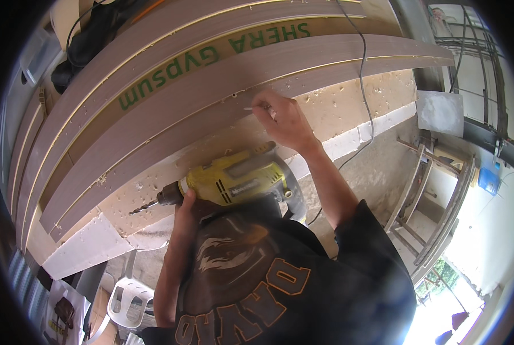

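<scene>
A yellow and black power drill (234,178) lies sideways close to my body, its drill bit (145,207) aimed left. My left hand (186,206) grips it from beneath, just behind the chuck; the thumb shows and the other fingers are hidden. Over the nearest long brown plank (188,118), my right hand (277,115) is closed in a pinch. A small, thin, pale piece (247,108) sticks out from its fingertips, too small to name. Drilled holes and shavings run along a groove in this plank.
More brown planks (170,34) lie beyond, on a board with green print. A black cable (363,86) crosses them at the right. Shavings dot the tan board (349,103) underneath. A white plastic chair (129,299) stands lower left, a wooden ladder-like frame (423,207) at right.
</scene>
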`<state>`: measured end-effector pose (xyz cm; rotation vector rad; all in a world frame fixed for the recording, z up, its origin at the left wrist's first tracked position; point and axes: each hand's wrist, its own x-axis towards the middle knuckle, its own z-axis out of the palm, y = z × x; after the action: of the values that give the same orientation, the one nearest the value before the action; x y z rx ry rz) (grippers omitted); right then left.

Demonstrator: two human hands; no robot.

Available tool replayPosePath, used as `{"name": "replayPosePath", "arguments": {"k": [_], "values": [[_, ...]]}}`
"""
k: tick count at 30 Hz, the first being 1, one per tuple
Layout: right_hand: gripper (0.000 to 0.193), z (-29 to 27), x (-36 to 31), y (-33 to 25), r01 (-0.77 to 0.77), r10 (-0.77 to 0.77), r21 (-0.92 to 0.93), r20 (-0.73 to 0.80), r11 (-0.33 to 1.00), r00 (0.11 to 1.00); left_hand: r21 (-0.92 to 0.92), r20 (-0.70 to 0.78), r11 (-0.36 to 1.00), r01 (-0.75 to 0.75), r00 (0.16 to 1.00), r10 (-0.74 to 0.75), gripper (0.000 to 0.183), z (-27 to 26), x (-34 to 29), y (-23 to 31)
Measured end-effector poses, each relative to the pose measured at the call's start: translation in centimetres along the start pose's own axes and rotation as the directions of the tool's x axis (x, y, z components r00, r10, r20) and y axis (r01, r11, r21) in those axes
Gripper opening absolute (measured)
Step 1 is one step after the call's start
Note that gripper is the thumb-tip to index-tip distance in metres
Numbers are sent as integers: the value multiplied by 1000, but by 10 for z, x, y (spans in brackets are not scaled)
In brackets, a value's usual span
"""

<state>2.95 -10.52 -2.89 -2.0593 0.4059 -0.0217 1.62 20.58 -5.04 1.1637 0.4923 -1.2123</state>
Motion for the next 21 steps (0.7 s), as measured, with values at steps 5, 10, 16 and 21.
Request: {"name": "replayPosePath", "arguments": {"k": [5, 10, 16, 21], "values": [[8, -7, -18, 27, -28, 31, -61, 38, 998, 999, -49, -19, 997, -64, 998, 63, 71, -11, 11, -16], [20, -27, -33, 72, 305, -416, -489, -134, 817, 900, 41, 24, 999, 31, 999, -32, 70, -4, 8, -6], [32, -18, -87, 41, -312, 315, 48, -66, 949, 947, 7, -34, 1000, -9, 999, 9, 62, -6, 12, -10], [78, 12, -131, 35, -282, 266, 34, 242, 959, 933, -45, -51, 983, -176, 983, 174, 58, 18, -9, 3]]}}
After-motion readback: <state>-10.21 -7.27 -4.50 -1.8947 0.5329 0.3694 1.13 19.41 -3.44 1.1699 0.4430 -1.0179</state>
